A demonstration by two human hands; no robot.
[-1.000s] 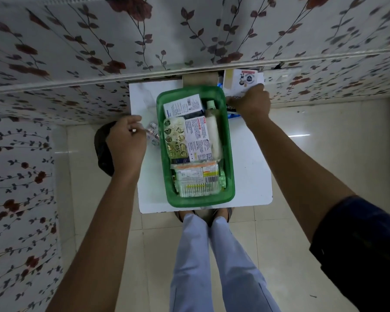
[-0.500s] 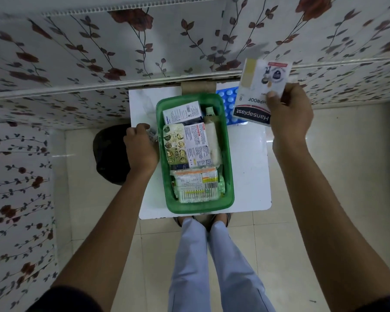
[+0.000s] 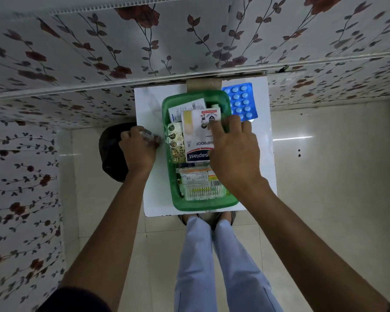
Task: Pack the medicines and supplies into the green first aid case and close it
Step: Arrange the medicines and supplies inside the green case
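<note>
- Green first aid case (image 3: pixel 203 204) sits open in the middle of a small white table (image 3: pixel 151 199), its long side running away from the person, in the head view, the only one given.
- Inside the case, at the near end, lies a clear pack of cotton buds (image 3: pixel 204 191) with an orange-and-white label.
- Along the case's left inner wall lies a gold blister strip (image 3: pixel 175 143); at the far end a white medicine box (image 3: pixel 185 109) shows partly from under other things.
- A white plaster box (image 3: pixel 195 136), printed "SHPROOF" and "8", lies flat on top of the contents in the middle of the case.
- The right hand (image 3: pixel 234 158) rests palm-down on that plaster box, fingers spread and lying flat on it, the fingertips (image 3: pixel 213 126) on its far part; whether it grips the box cannot be told.
- The left hand (image 3: pixel 137 149) is on the table just left of the case, fingers curled closed around a small silvery blister strip (image 3: pixel 150 137) that is blurred.
- A blue blister pack of tablets (image 3: pixel 241 101) lies on the table at the far right, just beside the case's far right corner.
- A dark round object (image 3: pixel 112 152) stands on the floor left of the table, partly behind the left hand.
- Pale trouser legs (image 3: pixel 212 255) show below the table's near edge.
</note>
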